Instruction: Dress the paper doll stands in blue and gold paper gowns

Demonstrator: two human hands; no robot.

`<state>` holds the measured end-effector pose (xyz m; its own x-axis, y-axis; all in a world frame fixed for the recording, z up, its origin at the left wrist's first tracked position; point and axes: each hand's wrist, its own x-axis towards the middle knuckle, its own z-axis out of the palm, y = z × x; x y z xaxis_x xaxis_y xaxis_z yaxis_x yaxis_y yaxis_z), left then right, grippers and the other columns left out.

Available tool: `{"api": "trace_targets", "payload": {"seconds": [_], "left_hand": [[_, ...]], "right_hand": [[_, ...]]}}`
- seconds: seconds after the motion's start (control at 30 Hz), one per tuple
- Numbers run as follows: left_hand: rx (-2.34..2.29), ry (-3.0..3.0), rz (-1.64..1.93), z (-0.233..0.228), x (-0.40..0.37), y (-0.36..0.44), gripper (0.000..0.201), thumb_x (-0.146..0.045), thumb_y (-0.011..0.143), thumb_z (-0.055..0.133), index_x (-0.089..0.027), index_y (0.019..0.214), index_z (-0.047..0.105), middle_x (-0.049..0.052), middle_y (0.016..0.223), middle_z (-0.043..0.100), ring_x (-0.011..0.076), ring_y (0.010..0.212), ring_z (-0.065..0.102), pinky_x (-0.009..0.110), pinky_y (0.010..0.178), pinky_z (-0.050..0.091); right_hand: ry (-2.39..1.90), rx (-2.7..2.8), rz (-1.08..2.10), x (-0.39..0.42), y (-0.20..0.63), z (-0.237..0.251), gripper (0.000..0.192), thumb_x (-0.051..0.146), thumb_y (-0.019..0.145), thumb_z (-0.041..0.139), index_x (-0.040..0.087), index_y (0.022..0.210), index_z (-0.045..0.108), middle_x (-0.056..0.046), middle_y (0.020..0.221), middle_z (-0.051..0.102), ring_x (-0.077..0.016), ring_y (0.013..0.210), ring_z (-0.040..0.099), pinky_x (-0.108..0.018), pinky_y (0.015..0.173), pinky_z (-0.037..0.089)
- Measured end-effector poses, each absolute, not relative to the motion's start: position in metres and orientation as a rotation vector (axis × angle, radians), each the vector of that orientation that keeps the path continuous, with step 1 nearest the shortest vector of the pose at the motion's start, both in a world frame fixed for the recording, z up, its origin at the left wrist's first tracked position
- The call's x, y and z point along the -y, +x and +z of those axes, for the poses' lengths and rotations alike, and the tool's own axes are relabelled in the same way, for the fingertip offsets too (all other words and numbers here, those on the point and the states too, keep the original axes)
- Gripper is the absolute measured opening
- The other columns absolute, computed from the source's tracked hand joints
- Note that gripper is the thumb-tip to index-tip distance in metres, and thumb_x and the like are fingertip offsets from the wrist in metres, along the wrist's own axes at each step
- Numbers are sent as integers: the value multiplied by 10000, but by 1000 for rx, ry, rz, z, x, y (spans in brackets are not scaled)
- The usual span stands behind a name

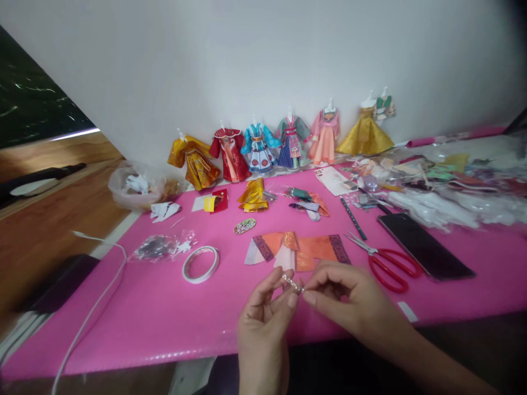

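Note:
A small strip of shiny pale beads (291,282) is pinched in my left hand (267,310), at the table's near side. The fingertips of my right hand (349,293) are closed together at the strip's right end; whether the strip itself or something finer is between them is too small to tell. Just beyond both hands lies a little orange doll robe (317,248), spread flat, with purple patterned cuffs and white panels. Red-handled scissors (391,266) lie right of my right hand, their blades pointing away to the left.
A roll of white tape (201,264), an oval glittery piece (245,226), a dotted stick (353,218) and a black phone (426,245) lie on the pink table (164,323). Several dressed doll forms (259,145) lean along the wall. Plastic bags (436,203) pile up at right; a white cable (94,304) crosses the left.

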<state>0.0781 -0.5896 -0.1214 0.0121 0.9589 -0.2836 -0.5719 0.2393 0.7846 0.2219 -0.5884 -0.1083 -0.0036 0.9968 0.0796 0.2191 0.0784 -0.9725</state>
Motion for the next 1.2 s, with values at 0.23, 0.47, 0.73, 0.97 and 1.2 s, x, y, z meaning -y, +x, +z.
{"api": "trace_targets", "payload": {"seconds": [0.23,0.47,0.73,0.97,1.2], "left_hand": [[-954,544,1281,-127,590,82,384,-182,627,880,-215,988,755,43,1007,775,169,891,733,260,853,560],[-924,589,1209,-130,591,78,404,-209,656,869,-211,1034,725,49,1009,759,182,911,722,290,863,561],[-1061,921,987,-140,585,60,283,-400,853,689,-170,1016,664,-68,504,569,75,369,512,207,498,471],[-1010,1383,1025,-117,574,61,118,-297,890,626,-231,916,720,30,988,679,202,1013,607,272,906,438],[-944,1248,769,-110,573,63,200,-330,864,597,-184,728,611,-13,697,519,143,692,460,235,644,364]], "right_hand": [[-1283,1302,1207,585,225,-114,130,279,744,655,181,659,641,28,617,520,-102,542,397,-246,502,310],[-1247,1278,1390,581,238,-111,139,305,754,666,183,690,648,14,632,558,-118,583,446,-249,537,349],[-1311,1370,1429,575,250,-104,140,304,733,674,174,685,650,21,609,542,-112,578,431,-245,533,325],[-1354,1570,1469,575,252,-89,115,249,779,641,177,690,649,41,584,504,-92,539,398,-233,488,286],[-1394,1675,1428,574,254,-94,95,274,778,671,202,724,702,45,565,490,-93,524,409,-220,460,284]]}}
